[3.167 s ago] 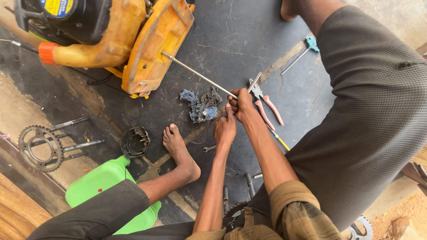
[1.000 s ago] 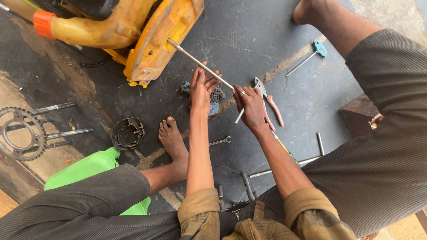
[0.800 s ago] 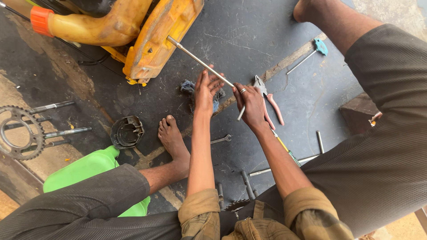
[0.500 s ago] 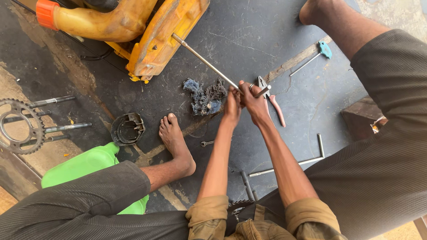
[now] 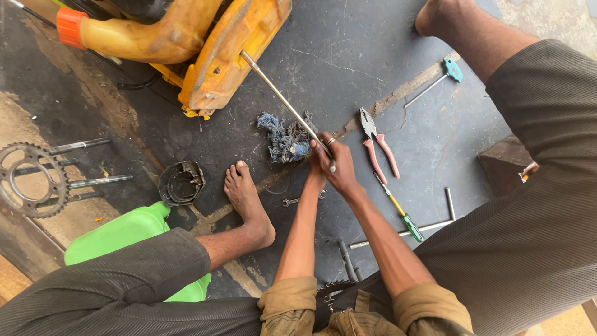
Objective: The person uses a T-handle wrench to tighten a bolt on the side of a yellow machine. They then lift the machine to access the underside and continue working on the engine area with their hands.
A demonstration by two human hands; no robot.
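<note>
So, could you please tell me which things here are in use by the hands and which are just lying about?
In hand:
- rod, gripped by the right hand and left hand
- yellow machine at the rod's far end
- rag beside the hands

Lying about:
- pliers
- screwdriver
- sprocket
- green jug
- small spanner

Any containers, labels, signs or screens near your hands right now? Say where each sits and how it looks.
Green plastic jug: lower left beside the left leg, flat-sided, plain bright green, no label showing.
Signs, screens: none in view.
</note>
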